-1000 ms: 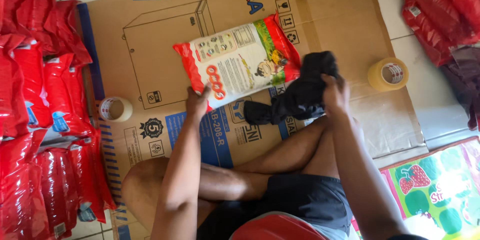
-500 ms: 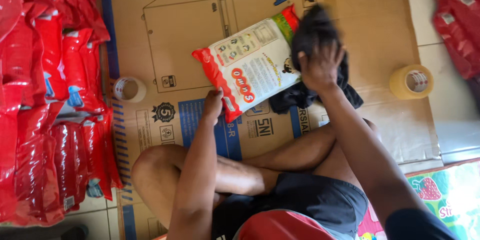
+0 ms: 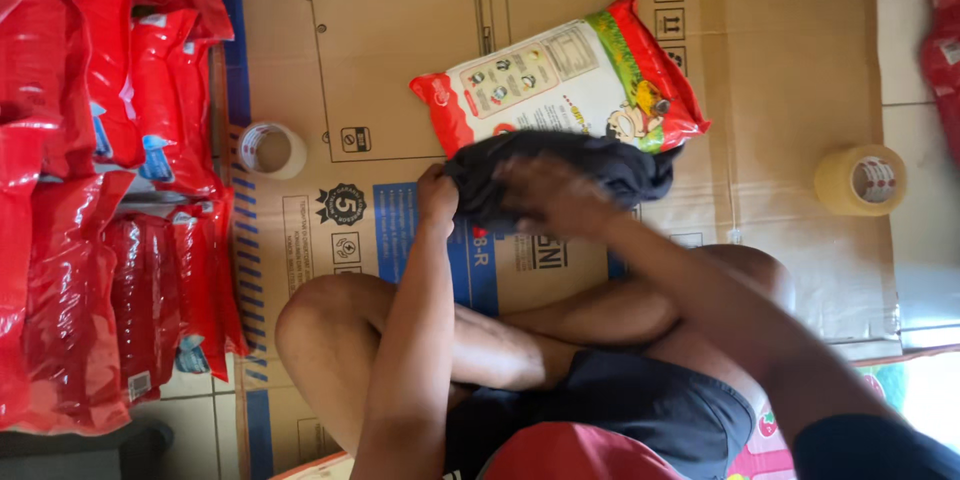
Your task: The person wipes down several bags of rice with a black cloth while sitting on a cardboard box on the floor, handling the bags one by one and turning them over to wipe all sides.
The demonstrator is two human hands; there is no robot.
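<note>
Mid-frame, the left hand [image 3: 437, 195] has its fingers curled tight on one end of a dark cloth [image 3: 560, 172]; the blurred right hand [image 3: 545, 198] presses on it, grip unclear. The cloth overlaps a snack bag [image 3: 560, 80] on cardboard [image 3: 780, 60]. Tape rolls [image 3: 272, 149] sit left and right; red packets [image 3: 110, 190] far left.

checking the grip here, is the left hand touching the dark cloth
Touching. The head view shows the left hand closed on the end of the dark cloth, fingers curled into the fabric with no gap, just below the snack packet.
</note>
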